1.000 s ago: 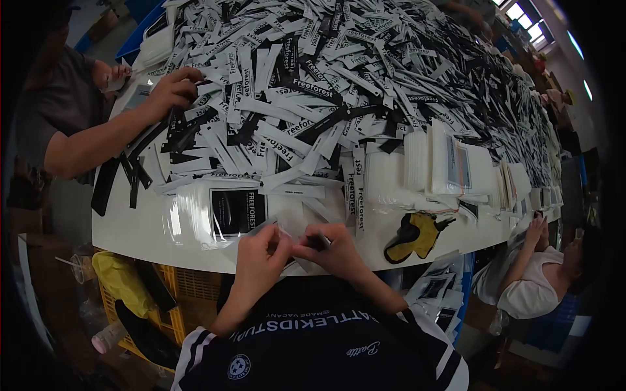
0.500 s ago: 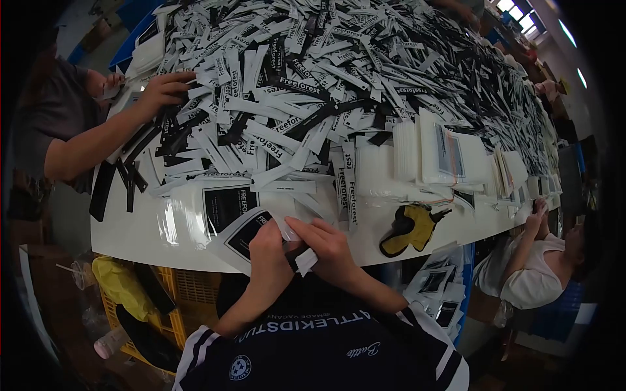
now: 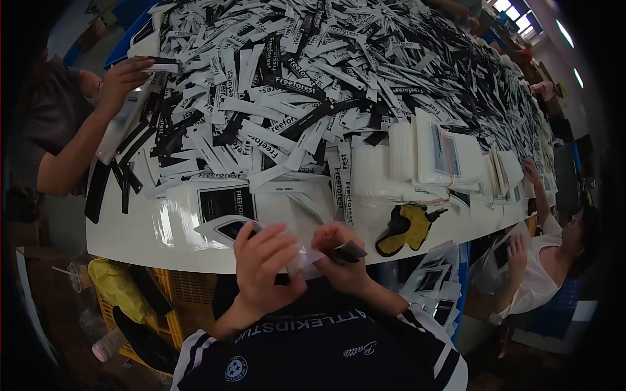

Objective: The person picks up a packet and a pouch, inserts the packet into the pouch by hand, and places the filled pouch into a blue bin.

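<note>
My left hand is open, its fingers slightly blurred and spread over a clear plastic bag with a black printed panel. The bag slants out to the left behind these fingers, and part of it is hidden by them. My right hand is closed on a dark, narrow packet whose end sticks out between the fingers. Thin clear film runs between the two hands. Just beyond them lies a stack of clear bags with a black "FREEFOREST" panel.
A large pile of black and white "Freeforest" packets covers the table. Bundled bags and a yellow-and-black item lie at right. Another person's hand holds a packet at left. A person works at right.
My left hand has loosened and its fingers have spread. My right hand has shifted right with the packet. The co-worker's hand at left has drawn back from the pile, holding a packet.
</note>
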A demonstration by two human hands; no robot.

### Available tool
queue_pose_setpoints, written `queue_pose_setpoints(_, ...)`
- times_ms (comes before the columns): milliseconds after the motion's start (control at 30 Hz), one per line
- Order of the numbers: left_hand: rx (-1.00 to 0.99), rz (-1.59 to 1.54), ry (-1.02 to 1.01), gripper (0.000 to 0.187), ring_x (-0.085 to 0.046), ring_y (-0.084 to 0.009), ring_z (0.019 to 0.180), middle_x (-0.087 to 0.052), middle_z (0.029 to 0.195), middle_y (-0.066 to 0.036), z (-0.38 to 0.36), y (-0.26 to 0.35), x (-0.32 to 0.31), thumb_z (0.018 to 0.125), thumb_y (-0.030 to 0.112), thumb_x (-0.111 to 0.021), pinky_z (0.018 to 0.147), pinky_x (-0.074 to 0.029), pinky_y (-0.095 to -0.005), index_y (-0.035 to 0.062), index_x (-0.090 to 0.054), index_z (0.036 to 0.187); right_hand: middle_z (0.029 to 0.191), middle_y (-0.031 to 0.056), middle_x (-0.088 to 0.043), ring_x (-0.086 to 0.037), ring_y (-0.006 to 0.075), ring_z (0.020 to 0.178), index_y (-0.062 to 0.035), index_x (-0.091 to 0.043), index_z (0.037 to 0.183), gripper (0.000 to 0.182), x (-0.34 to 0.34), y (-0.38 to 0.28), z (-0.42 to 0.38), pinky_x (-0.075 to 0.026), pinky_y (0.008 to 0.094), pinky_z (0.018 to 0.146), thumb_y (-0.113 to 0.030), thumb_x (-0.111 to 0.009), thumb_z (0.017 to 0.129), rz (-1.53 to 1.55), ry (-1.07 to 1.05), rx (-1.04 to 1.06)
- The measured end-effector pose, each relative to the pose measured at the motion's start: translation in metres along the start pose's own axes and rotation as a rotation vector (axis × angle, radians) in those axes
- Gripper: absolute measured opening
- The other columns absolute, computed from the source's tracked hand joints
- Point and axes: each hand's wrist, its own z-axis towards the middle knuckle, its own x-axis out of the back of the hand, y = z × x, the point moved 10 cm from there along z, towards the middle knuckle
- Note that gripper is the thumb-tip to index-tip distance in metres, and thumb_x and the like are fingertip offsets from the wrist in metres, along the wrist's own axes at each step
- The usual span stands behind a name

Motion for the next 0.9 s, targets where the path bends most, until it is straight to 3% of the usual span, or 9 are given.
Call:
queue_pose_setpoints(67, -0.026, -0.131, -0.239, 0.082, -0.039, -0.0367, 0.119, -0.042, 0.123, -0.016, 0.011, 0.016, -0.026, 0.051, 0.024, -0.080, 0.097, -0.029, -0.0568, 0.0066, -0.043, 0.122, 0.075, 0.0013, -0.056, -0.050, 0.0054, 0.060, -0.0024, -0.049, 0.093, 0.017, 0.007, 0.005, -0.004, -0.040, 0.0199, 0.053, -0.002, -0.059, 0.081, 0.137, 0.039, -0.047)
queue_pose_setpoints(167, 0.028, -0.028, -0.206, 0.091, -0.040, -0.0344, 0.115, -0.043, 0.119, -0.014, 0.003, 0.003, -0.042, 0.051, 0.027, -0.081, 0.096, -0.030, -0.0568, 0.0048, -0.039, 0.128, 0.076, 0.0002, -0.055, -0.047, 0.0043, 0.061, -0.0033, -0.050, 0.094, 0.011, 0.015, 0.014, -0.004, -0.038, 0.0194, 0.054, -0.005, -0.056, 0.085, 0.349, 0.126, -0.121)
queue_pose_setpoints(233, 0.050, 0.001, -0.169, 0.090, -0.042, -0.0338, 0.112, -0.044, 0.116, -0.013, 0.004, -0.003, -0.041, 0.052, 0.027, -0.081, 0.095, -0.031, -0.0556, 0.0043, -0.039, 0.128, 0.082, 0.0051, -0.059, -0.050, 0.0059, 0.067, -0.0024, -0.052, 0.098, 0.012, 0.036, -0.006, -0.007, -0.040, 0.0212, 0.058, -0.002, -0.053, 0.086, -0.079, 0.246, 0.215)
queue_pose_setpoints(367, 0.119, 0.105, -0.275, 0.089, -0.043, -0.0320, 0.105, -0.043, 0.114, -0.013, -0.005, -0.017, -0.045, 0.052, 0.027, -0.081, 0.091, -0.033, -0.0480, 0.0036, -0.039, 0.127, 0.099, 0.0135, -0.060, -0.057, 0.0124, 0.080, -0.0009, -0.053, 0.105, 0.019, 0.045, -0.002, -0.005, -0.045, 0.0232, 0.069, -0.002, -0.053, 0.086, -0.622, 0.248, 0.210)
queue_pose_setpoints(467, 0.161, 0.095, -0.329, 0.090, -0.042, -0.0316, 0.104, -0.043, 0.114, -0.013, -0.003, -0.022, -0.053, 0.052, 0.027, -0.081, 0.090, -0.033, -0.0451, 0.0038, -0.038, 0.127, 0.117, 0.0176, -0.055, -0.054, 0.0223, 0.107, -0.0027, -0.050, 0.114, 0.024, 0.057, 0.003, -0.010, -0.039, 0.0324, 0.094, -0.012, -0.045, 0.093, -0.307, 0.306, 0.146)
queue_pose_setpoints(533, 0.176, 0.081, -0.377, 0.090, -0.042, -0.0315, 0.104, -0.043, 0.114, -0.013, -0.004, -0.020, -0.060, 0.051, 0.027, -0.081, 0.090, -0.033, -0.0444, 0.0039, -0.039, 0.127, 0.122, 0.0183, -0.051, -0.050, 0.0258, 0.115, 0.0023, -0.050, 0.114, 0.028, 0.057, -0.029, -0.009, -0.036, 0.0344, 0.098, -0.016, -0.042, 0.094, 0.537, 0.244, 0.410)
queue_pose_setpoints(667, 0.139, 0.038, -0.262, 0.091, -0.042, -0.0306, 0.105, -0.042, 0.113, -0.014, -0.004, -0.016, -0.051, 0.051, 0.027, -0.081, 0.088, -0.033, -0.0429, 0.0042, -0.038, 0.128, 0.128, 0.0189, -0.047, -0.039, 0.0273, 0.125, 0.0006, -0.049, 0.119, 0.033, 0.024, -0.007, 0.010, -0.028, 0.0401, 0.105, -0.020, -0.035, 0.097, 0.208, 0.037, 0.106)
queue_pose_setpoints(800, 0.147, 0.078, -0.186, 0.092, -0.043, -0.0304, 0.104, -0.042, 0.113, -0.014, -0.003, -0.020, -0.042, 0.051, 0.026, -0.081, 0.085, -0.033, -0.0430, 0.0056, -0.038, 0.129, 0.128, 0.0178, -0.048, -0.026, 0.0256, 0.133, -0.0004, -0.050, 0.120, 0.031, 0.014, -0.003, 0.008, -0.024, 0.0392, 0.106, -0.014, -0.038, 0.095, 0.397, -0.052, 0.057)
queue_pose_setpoints(900, 0.107, 0.013, -0.201, 0.091, -0.042, -0.0309, 0.104, -0.042, 0.113, -0.013, -0.009, -0.017, -0.048, 0.051, 0.027, -0.082, 0.086, -0.032, -0.0438, 0.0063, -0.039, 0.128, 0.126, 0.0169, -0.050, -0.034, 0.0231, 0.129, 0.0000, -0.051, 0.120, 0.031, 0.011, -0.002, 0.009, -0.029, 0.0363, 0.104, -0.015, -0.043, 0.094, 0.112, -0.050, 0.035)
